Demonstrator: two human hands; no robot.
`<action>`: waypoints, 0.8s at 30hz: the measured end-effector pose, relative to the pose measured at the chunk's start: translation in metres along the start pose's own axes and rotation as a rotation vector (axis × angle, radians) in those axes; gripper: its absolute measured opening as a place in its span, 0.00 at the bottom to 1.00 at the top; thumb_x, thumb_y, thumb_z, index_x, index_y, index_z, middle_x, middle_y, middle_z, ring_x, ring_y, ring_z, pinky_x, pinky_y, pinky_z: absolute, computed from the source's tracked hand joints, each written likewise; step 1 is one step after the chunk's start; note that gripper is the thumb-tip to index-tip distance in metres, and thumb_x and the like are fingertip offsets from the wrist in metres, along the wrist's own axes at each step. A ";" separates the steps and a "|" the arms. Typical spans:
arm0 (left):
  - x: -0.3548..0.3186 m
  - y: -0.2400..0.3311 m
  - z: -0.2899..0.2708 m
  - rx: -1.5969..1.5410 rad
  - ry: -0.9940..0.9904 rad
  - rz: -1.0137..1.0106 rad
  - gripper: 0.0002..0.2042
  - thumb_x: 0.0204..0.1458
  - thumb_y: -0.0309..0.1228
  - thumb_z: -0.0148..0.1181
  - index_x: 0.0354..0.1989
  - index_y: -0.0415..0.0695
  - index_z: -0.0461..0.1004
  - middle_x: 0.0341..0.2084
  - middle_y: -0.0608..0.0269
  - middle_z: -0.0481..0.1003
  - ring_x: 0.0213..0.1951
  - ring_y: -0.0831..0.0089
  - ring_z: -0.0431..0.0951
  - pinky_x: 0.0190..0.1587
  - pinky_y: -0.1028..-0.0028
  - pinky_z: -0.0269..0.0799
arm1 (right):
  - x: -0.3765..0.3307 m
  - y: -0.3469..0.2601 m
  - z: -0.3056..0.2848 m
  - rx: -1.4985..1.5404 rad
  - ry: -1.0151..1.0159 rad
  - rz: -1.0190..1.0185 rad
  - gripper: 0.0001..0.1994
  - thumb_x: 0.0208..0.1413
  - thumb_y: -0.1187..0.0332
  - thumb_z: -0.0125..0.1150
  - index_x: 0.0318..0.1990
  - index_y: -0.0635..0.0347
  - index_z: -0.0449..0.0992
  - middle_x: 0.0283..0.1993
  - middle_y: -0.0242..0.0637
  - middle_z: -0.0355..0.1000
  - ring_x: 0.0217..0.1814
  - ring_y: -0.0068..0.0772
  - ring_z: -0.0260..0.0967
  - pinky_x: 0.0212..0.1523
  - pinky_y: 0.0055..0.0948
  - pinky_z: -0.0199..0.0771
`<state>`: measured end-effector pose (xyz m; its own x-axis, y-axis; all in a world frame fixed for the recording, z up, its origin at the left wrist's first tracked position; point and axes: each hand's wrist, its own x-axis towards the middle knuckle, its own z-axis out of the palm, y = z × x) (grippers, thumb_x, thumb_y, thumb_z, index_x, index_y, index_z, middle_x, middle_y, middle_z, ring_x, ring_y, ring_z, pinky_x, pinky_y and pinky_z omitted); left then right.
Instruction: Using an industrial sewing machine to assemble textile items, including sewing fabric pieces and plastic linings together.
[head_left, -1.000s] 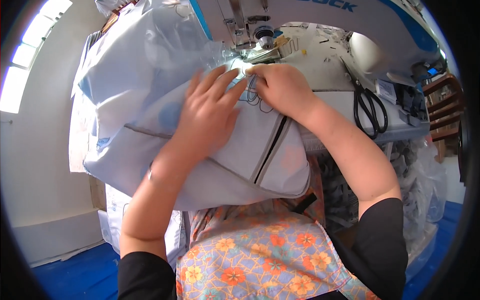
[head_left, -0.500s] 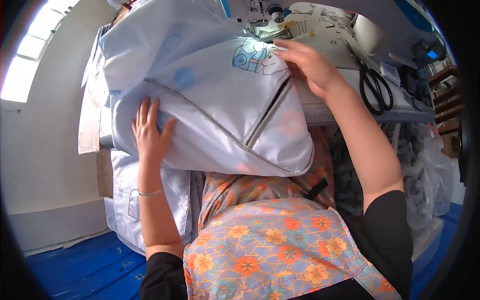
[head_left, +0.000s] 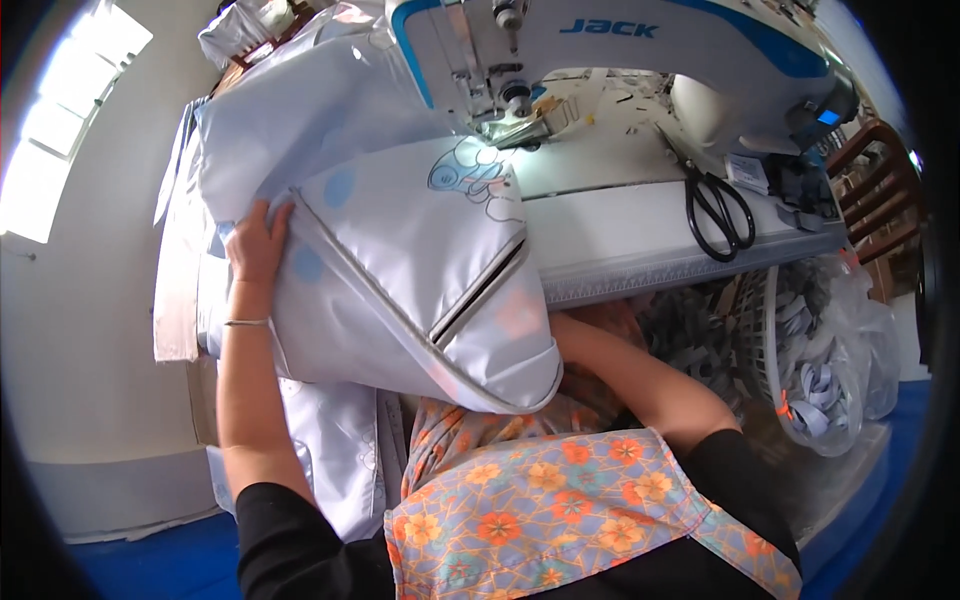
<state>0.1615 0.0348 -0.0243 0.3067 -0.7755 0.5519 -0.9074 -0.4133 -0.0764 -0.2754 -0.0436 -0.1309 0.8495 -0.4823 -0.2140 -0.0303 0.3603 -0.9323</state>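
A large pale, glossy printed fabric piece (head_left: 400,250) with grey piping and a dark slit lies over the table's left front and hangs past its edge. At its left side my left hand (head_left: 258,243) grips a fold, fingers closed and partly lost in the cloth. My right forearm reaches in under the fabric's right side at the table's front edge; the right hand itself is hidden. The fabric's far edge, with a blue cartoon print, lies at the lit needle area of a white and blue sewing machine (head_left: 500,100).
Black-handled scissors (head_left: 715,210) lie on the white machine table (head_left: 620,225), whose front edge carries a ruler strip. Thread scraps and a small box (head_left: 746,173) are farther back. Below right, a basket (head_left: 757,325) and a clear plastic bag (head_left: 850,340) hold fabric strips. A wooden chair (head_left: 880,175) stands at right.
My right hand has left the fabric near the needle and gone beneath it. My left hand has slid farther up and left, closing on the cloth. More of the machine shows.
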 end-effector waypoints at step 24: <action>0.108 -0.031 0.077 -0.062 0.054 0.256 0.14 0.61 0.39 0.56 0.41 0.40 0.78 0.37 0.46 0.79 0.46 0.48 0.78 0.50 0.55 0.72 | -0.092 -0.066 0.023 0.191 -0.027 0.330 0.24 0.52 0.73 0.70 0.57 0.64 0.73 0.54 0.36 0.76 0.55 0.27 0.72 0.54 0.31 0.74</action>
<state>0.2450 -0.0727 -0.0266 0.0505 -0.8235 0.5650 -0.9699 -0.1754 -0.1690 -0.3393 -0.0047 -0.0433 0.8238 -0.2953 -0.4839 -0.2080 0.6366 -0.7426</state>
